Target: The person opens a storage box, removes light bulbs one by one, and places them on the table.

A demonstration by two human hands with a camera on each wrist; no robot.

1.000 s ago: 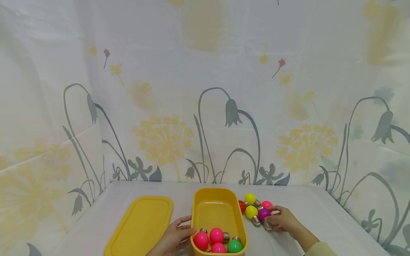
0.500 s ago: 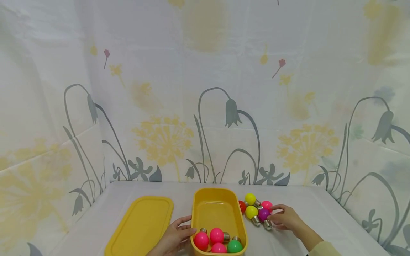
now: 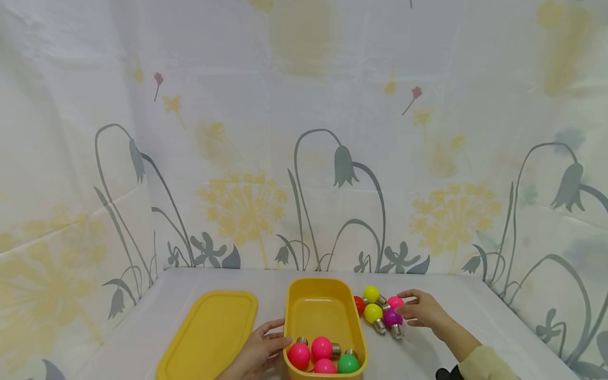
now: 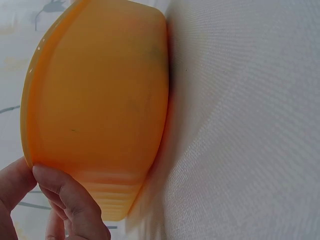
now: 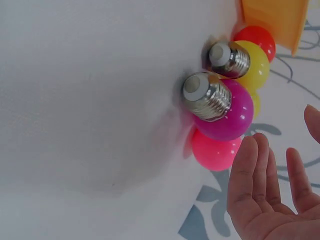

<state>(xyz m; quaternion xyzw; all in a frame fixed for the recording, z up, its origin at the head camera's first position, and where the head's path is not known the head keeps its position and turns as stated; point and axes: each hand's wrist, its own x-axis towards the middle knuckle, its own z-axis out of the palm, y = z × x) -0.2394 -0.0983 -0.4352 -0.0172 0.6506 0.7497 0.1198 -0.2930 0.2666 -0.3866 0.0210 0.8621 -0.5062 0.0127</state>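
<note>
White bench [image 3: 499,316], open yellow plastic box [image 3: 321,316] pinched at the rim by the left grip [image 3: 261,347], and the right grip [image 3: 424,310], fingers apart, hovers beside the round purple metal-based bulb [image 3: 391,318], right of the box (crowded spot!): probably best cupped gently.

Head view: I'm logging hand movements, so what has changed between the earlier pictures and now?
The right hand has moved farther from the person, its fingers shifting from the purple bulb toward the loose pink bulb; it has picked nothing up. The left hand still holds the rim of the yellow box; box, bulbs and yellow lid look unmoved.
</note>
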